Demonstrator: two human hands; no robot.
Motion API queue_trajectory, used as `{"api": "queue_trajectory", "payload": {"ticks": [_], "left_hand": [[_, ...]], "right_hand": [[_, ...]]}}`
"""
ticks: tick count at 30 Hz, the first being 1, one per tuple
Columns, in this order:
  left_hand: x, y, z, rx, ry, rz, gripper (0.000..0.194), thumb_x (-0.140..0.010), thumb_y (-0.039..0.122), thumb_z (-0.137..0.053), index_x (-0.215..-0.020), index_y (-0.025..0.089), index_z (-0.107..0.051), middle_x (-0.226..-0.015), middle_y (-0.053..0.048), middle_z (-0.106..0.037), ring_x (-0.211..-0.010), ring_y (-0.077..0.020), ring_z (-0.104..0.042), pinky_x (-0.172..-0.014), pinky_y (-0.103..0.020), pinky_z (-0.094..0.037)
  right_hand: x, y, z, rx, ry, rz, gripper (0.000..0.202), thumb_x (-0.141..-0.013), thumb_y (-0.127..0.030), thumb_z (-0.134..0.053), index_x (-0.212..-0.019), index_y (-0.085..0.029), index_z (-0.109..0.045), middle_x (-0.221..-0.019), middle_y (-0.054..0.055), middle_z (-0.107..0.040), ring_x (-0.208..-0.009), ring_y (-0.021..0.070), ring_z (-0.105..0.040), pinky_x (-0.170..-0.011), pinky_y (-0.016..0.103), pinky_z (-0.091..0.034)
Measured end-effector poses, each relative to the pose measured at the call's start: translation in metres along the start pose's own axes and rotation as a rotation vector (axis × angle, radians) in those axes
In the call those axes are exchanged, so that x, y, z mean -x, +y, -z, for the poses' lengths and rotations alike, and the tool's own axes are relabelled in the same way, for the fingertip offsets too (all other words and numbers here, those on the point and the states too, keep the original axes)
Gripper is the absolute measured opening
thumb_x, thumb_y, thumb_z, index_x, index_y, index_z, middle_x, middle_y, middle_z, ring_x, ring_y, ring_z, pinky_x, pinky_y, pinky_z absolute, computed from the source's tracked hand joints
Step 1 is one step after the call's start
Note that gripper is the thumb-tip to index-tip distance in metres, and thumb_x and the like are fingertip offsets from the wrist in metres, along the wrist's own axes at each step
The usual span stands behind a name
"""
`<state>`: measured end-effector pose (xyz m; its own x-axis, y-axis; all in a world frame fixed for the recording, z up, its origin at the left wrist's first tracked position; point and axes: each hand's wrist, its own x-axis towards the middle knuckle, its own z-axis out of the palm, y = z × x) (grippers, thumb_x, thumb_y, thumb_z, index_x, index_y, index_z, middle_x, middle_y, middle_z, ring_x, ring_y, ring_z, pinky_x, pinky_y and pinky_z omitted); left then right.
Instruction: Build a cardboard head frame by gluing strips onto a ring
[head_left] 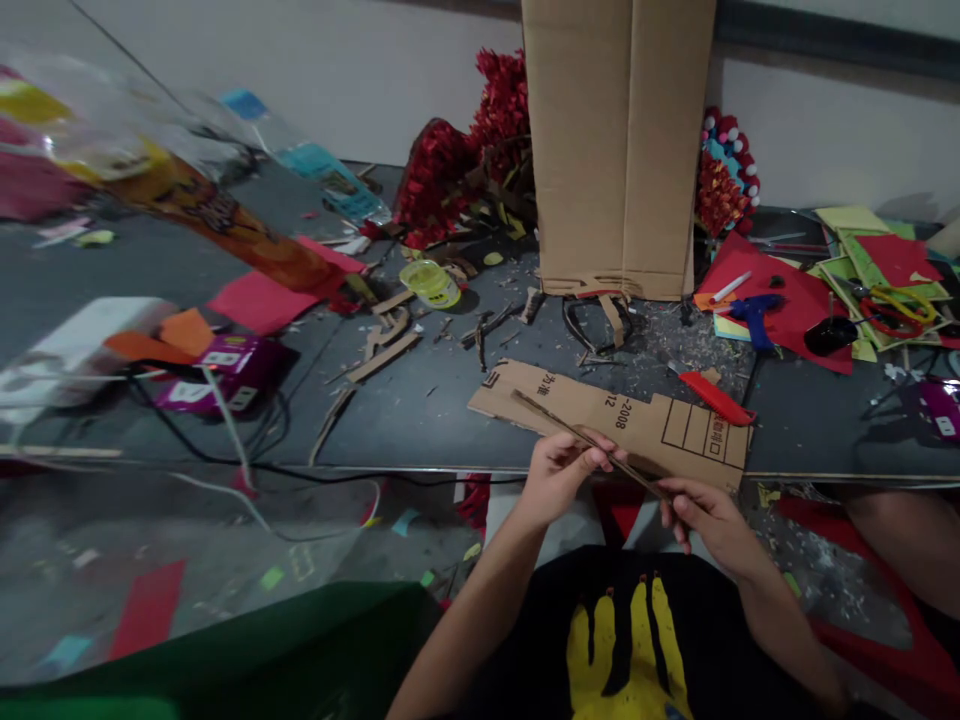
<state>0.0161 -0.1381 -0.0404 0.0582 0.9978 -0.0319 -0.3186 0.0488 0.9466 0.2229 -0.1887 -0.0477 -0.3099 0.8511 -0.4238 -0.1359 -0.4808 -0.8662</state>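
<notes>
A thin brown cardboard strip [637, 474] slants across both hands above the table's front edge. My left hand [564, 474] pinches its middle, and my right hand [699, 510] holds its lower right end. Under the strip's far end lies a flat cardboard piece [592, 405] with printed black characters and a box grid, partly over the edge. A red cutter [716, 397] rests on the right part of that piece. Behind it a tall folded cardboard panel [622, 150] stands upright on the dark table [420, 420].
Left are a tilted orange bottle [225, 220], a yellow jar [431, 284], a purple box [225, 375] and cables. Red tinsel [442, 180] stands behind. At right are a blue glue gun [757, 315], scissors [900, 312] and coloured paper. Cardboard scraps litter the tabletop.
</notes>
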Motion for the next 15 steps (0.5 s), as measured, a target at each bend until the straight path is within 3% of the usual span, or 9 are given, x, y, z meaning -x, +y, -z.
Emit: {"api": "queue_trajectory", "payload": {"ticks": [3,7,11,15], "left_hand": [[-0.002,0.002,-0.007,-0.027,0.023,0.006,0.035,-0.060,0.055,-0.077,-0.071,0.021,-0.073,-0.061,-0.006,-0.070,-0.054,-0.0195,-0.064,-0.053,-0.032,-0.055],[-0.017,0.001,-0.010,-0.054,0.145,0.010,0.039,-0.066,0.055,-0.073,-0.076,0.017,-0.071,-0.069,-0.005,-0.072,-0.062,-0.0151,-0.065,-0.065,-0.028,-0.055],[-0.051,0.006,-0.005,0.046,0.307,0.026,0.035,-0.061,0.046,-0.078,-0.077,0.017,-0.069,-0.074,-0.003,-0.070,-0.063,-0.0099,-0.061,-0.058,-0.019,-0.049],[-0.088,0.014,0.000,0.183,0.342,0.025,0.032,-0.056,0.033,-0.080,-0.080,0.017,-0.067,-0.085,-0.003,-0.069,-0.071,-0.0092,-0.061,-0.061,-0.019,-0.046]], "right_hand": [[-0.003,0.001,-0.004,-0.036,0.057,-0.021,0.047,-0.065,-0.050,-0.076,-0.099,-0.018,-0.068,-0.054,-0.006,-0.052,-0.040,0.0043,-0.043,-0.038,0.017,-0.039],[-0.008,-0.003,-0.002,-0.068,0.267,0.134,0.038,-0.068,-0.046,-0.074,-0.093,-0.020,-0.061,-0.058,-0.006,-0.052,-0.044,0.0062,-0.046,-0.037,0.017,-0.039],[-0.009,-0.010,0.008,-0.048,0.395,0.216,0.039,-0.069,-0.047,-0.073,-0.092,-0.020,-0.058,-0.065,-0.003,-0.059,-0.048,0.0081,-0.052,-0.038,0.018,-0.041],[-0.009,-0.012,0.018,-0.027,0.454,0.252,0.041,-0.068,-0.049,-0.073,-0.093,-0.020,-0.058,-0.064,-0.002,-0.060,-0.047,0.0076,-0.051,-0.038,0.018,-0.040]]}}
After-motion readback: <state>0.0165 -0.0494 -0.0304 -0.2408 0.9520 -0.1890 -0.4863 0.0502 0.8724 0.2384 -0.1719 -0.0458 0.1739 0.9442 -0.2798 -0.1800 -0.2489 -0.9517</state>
